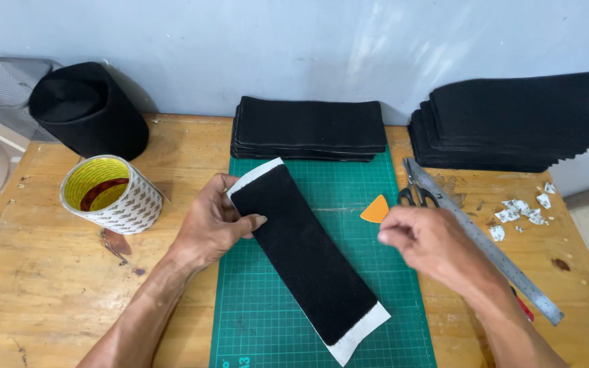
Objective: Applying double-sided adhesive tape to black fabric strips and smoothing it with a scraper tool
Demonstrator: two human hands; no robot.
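A long black felt strip point(305, 255) with white backing showing at both ends lies slanted on the green cutting mat point(376, 286). My left hand point(213, 221) grips the strip's upper left edge, thumb on top. My right hand point(427, 242) hovers to the right of the strip with its fingers closed; it is apart from the strip and I see nothing in it. An orange teardrop-shaped pick point(376, 210) lies on the mat just beyond my right hand.
Two stacks of black felt pieces point(308, 128) point(509, 123) sit at the back. A wide tape roll point(112, 194) and a black cylinder point(90, 109) stand at left. Scissors point(416, 194), a steel ruler point(485, 245) and paper scraps point(523, 211) lie at right.
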